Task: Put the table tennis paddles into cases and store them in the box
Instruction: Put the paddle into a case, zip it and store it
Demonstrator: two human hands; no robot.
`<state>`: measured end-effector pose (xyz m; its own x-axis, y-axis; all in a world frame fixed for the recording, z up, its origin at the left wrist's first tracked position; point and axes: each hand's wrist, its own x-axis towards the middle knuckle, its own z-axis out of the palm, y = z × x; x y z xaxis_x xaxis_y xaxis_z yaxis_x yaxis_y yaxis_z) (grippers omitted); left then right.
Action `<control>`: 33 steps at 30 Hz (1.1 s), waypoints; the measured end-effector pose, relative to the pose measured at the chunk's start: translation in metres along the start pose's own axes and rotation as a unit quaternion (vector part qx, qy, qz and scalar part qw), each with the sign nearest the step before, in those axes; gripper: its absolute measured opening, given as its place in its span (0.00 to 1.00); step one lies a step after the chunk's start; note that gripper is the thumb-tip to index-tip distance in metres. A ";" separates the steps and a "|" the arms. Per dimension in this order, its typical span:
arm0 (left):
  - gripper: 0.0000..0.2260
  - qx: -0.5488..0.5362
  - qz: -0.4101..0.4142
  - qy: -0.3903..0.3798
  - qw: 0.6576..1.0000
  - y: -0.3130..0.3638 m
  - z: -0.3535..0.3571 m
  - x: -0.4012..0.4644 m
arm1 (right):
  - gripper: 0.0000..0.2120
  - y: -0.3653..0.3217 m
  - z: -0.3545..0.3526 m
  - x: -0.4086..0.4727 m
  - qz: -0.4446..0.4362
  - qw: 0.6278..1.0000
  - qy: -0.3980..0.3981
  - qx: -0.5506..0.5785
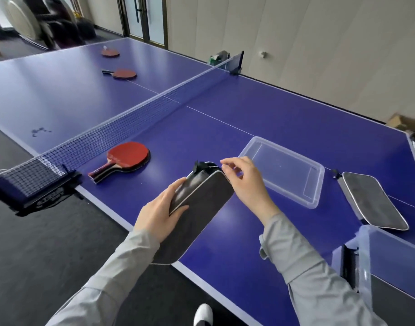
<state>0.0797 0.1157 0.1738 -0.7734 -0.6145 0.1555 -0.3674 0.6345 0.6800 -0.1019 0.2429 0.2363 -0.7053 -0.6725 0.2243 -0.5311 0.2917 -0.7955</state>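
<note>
Case [197, 212]: dark grey, held tilted over the near edge of the table [284, 118], its zipper end pointing toward the net [121, 128].
Left hand [159, 212]: fingers wrapped round the case's side, steadying it.
Right hand [245, 182]: fingers drawn into a narrow pinch at the case's top corner, apparently at the zipper pull; whether they grip it I cannot tell.
Paddles [124, 161]: two stacked by the net, two more beyond it.
Lid [286, 170]: clear, flat on the table.
Box [366, 264]: clear, at the right edge.
Spare case [375, 201]: beside the lid.
Advice: keep the case braced and pull the zipper along its seam.
</note>
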 end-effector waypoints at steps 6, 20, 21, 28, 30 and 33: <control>0.28 0.062 0.051 0.002 0.997 -0.019 -0.003 0.043 | 0.13 0.011 0.013 0.048 0.046 0.998 -0.036 -0.012; 0.28 0.032 0.080 -0.068 0.994 -0.043 0.014 0.148 | 0.07 0.038 0.024 0.125 0.101 0.995 0.021 0.009; 0.28 0.020 0.084 -0.074 0.994 -0.046 0.015 0.154 | 0.07 0.039 0.025 0.129 0.114 0.993 0.029 0.010; 0.31 -0.068 0.124 -0.128 0.982 -0.070 -0.003 0.198 | 0.08 0.044 0.030 0.144 0.243 0.961 0.132 0.027; 0.32 -0.104 0.132 -0.131 0.977 -0.078 -0.011 0.211 | 0.08 0.046 0.033 0.144 0.271 0.948 0.159 0.043; 0.31 -0.178 0.133 -0.137 0.965 -0.089 -0.023 0.229 | 0.10 0.046 0.040 0.141 0.299 0.932 0.198 0.057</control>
<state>-0.0526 -0.0922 0.1657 -0.9416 -0.2739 0.1961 0.0258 0.5216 0.8528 -0.2074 0.1348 0.2087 -0.9891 -0.1025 -0.1060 0.0499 0.4443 -0.8945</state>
